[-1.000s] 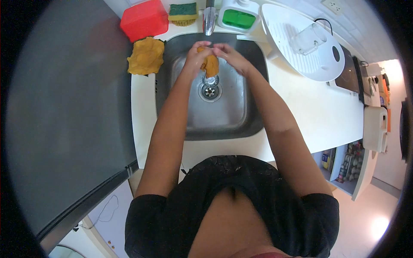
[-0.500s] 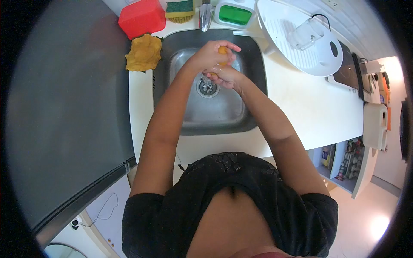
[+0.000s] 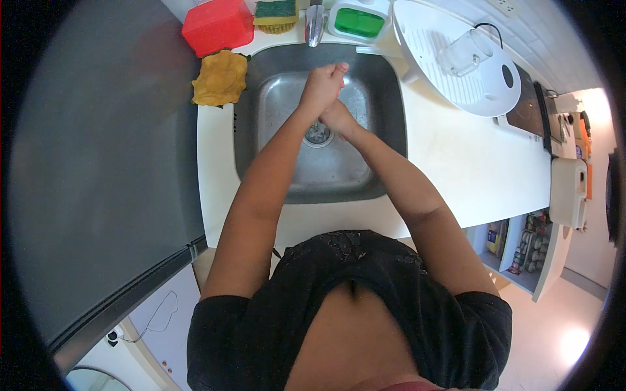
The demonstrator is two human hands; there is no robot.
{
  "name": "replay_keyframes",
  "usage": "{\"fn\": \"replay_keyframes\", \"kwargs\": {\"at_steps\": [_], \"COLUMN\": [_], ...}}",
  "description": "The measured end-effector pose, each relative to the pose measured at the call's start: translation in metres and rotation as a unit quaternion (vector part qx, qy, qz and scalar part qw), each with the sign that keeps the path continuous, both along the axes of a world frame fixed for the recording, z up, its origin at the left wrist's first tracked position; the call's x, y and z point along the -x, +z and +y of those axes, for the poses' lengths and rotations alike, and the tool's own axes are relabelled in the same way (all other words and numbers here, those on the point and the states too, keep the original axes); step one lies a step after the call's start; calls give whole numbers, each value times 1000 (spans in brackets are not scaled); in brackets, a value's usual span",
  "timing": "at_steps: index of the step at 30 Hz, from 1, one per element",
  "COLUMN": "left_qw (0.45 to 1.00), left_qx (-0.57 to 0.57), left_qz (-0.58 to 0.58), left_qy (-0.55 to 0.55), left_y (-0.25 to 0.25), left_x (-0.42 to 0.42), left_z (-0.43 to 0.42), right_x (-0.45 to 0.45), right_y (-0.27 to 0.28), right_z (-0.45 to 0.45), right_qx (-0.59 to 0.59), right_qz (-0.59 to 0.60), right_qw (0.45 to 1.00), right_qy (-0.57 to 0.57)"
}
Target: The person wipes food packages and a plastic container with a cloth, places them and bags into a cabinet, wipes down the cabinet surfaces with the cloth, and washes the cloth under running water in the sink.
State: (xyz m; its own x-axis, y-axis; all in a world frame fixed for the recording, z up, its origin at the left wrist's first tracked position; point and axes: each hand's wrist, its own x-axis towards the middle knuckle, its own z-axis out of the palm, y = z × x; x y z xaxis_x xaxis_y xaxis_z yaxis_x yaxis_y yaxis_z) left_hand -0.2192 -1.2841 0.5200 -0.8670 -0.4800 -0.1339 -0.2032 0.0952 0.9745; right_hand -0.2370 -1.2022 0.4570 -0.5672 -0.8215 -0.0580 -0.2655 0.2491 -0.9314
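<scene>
My left hand is closed over my right hand above the metal sink. The two hands press together, fingers curled, and what lies between them is hidden. A small reddish patch shows at the edge of my left hand. Just below the hands is the sink drain, with water on it. The chrome faucet stands beyond the hands at the sink's back edge.
Left of the sink lie a mustard cloth and a red container. A green-and-yellow sponge and a green soap dispenser stand behind. On the right, a white drying rack holds a glass mug. A drawer stands open.
Both hands have drawn closer together and turned. The orange-coloured thing that showed between the fingers is now hidden. My left fingers, spread before, are now curled.
</scene>
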Motion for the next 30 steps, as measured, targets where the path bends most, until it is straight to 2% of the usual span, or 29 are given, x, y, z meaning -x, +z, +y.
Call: {"fn": "replay_keyframes", "kwargs": {"at_steps": [2, 3, 5, 7, 8, 9, 10, 11, 13, 14, 16, 17, 19, 21, 22, 23, 24, 25, 27, 28, 29, 30], "left_qw": [998, 998, 996, 997, 997, 997, 999, 983, 980, 975, 969, 959, 948, 878, 878, 853, 824, 825, 954, 954, 957, 952], "left_qx": [33, 33, 84, 79, 73, 71, -47, -163, -183, -202, -239, -273, -306, -457, -456, -502, -544, -542, -291, -291, -246, -221], "left_qz": [51, 51, 13, -8, -30, -31, 25, 81, 66, 52, 43, 61, 77, 141, 141, 123, 105, 108, 13, 15, 134, 195], "left_qy": [22, 22, 23, 4, -16, -16, 0, 17, 47, 76, 49, 49, 48, -26, -27, -71, -115, -115, -72, -72, -75, -77], "left_y": [-1, -7, -18, -17, -18, -22, -28, -34, -33, -32, -27, -25, -29, -40, -43, -47, -51, -56, -69, -74, -77, -71], "left_x": [-1, 1, 4, 7, 7, 9, 8, 7, -1, -4, -11, -17, -22, -29, -34, -42, -47, -44, -27, -19, -10, -7], "left_z": [4, 2, -1, -5, -7, -11, -16, -22, -30, -34, -41, -40, -48, -60, -65, -69, -71, -65, -36, -21, -5, -1], "right_x": [0, 2, 1, 0, 5, 19, 25, 29, 28, 37, 45, 49, 61, 71, 75, 77, 80, 82, 83, 83, 83, 86], "right_y": [-4, -4, -5, -7, -7, -12, -4, 4, 68, 65, 74, 79, 84, 93, 100, 107, 114, 121, 135, 136, 138, 140], "right_z": [2, 3, 6, 8, 7, 6, 7, 15, 26, 27, 22, 25, 23, 21, 20, 19, 17, 14, 8, 5, 2, -1], "right_qx": [3, -32, -69, -84, -85, -124, -162, -162, -48, -48, -9, -29, -12, 5, 56, 106, 106, 119, 119, 118, 99, 79], "right_qz": [33, 76, 118, 165, 164, 56, -53, -54, -218, -217, -302, -279, -256, -234, -277, -319, -317, -346, -389, -387, -373, -358], "right_qw": [999, 996, 990, 982, 982, 990, 985, 985, 974, 975, 953, 960, 966, 972, 959, 942, 942, 930, 909, 910, 914, 918], "right_qy": [-14, -14, -14, -47, -47, -33, -20, -20, 32, 32, 21, -20, -23, -27, -10, 7, 9, 43, 90, 91, 122, 153]}}
